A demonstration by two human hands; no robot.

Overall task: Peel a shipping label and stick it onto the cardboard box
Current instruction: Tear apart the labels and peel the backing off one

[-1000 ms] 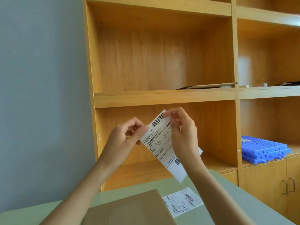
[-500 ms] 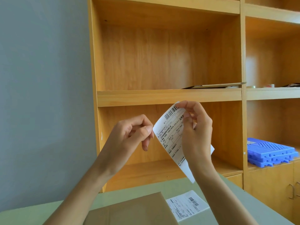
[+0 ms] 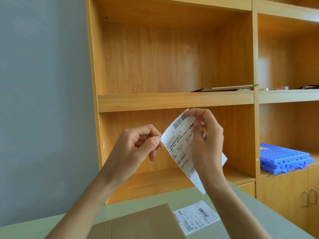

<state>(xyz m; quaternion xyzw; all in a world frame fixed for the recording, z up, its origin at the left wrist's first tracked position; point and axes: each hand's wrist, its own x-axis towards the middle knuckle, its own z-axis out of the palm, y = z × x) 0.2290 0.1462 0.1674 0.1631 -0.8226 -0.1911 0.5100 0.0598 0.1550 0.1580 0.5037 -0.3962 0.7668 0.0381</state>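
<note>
A white shipping label (image 3: 180, 144) with a barcode and printed text hangs in the air in front of the shelves. My right hand (image 3: 206, 142) pinches its top right corner. My left hand (image 3: 136, 147) pinches its left corner between thumb and forefinger. Below, a brown cardboard box (image 3: 138, 225) lies flat on the pale green table (image 3: 241, 213). A second printed label (image 3: 195, 218) lies on the table right beside the box.
A wooden shelf unit (image 3: 174, 102) stands just behind the table, with a flat cardboard sheet (image 3: 224, 88) on one shelf. Blue plastic trays (image 3: 284, 157) are stacked on the right above cabinet doors. A grey wall fills the left.
Both hands have risen with the label. My left hand's fingers came off the label half a second ago and now pinch its left corner again.
</note>
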